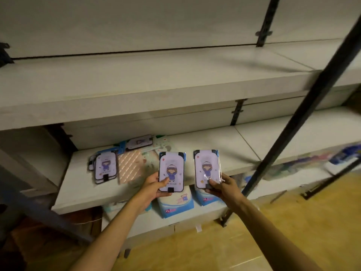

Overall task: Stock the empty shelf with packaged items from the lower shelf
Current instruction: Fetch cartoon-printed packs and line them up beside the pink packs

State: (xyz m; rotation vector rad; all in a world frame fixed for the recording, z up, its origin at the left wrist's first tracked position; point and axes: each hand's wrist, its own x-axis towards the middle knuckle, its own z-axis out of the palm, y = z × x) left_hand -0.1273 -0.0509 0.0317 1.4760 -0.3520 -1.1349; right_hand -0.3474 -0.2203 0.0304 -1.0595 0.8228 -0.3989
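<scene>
The left hand (154,187) is gripping one flat lilac cartoon-printed packet (171,171) by its lower edge, thumb on the front. The right hand (220,187) is pinching a second, matching packet (208,169) the same way. Both packets are standing upright over the pale lower shelf (205,145), where more packets (105,167) are lying at the left. The wide pale upper shelf (136,85) is sitting above them.

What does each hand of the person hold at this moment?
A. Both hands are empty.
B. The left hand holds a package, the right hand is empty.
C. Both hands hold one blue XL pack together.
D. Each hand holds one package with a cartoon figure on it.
D: the left hand grips one cartoon-figure package and the right hand pinches a second cartoon-figure package by its lower end, both in front of the lower shelf.
</scene>
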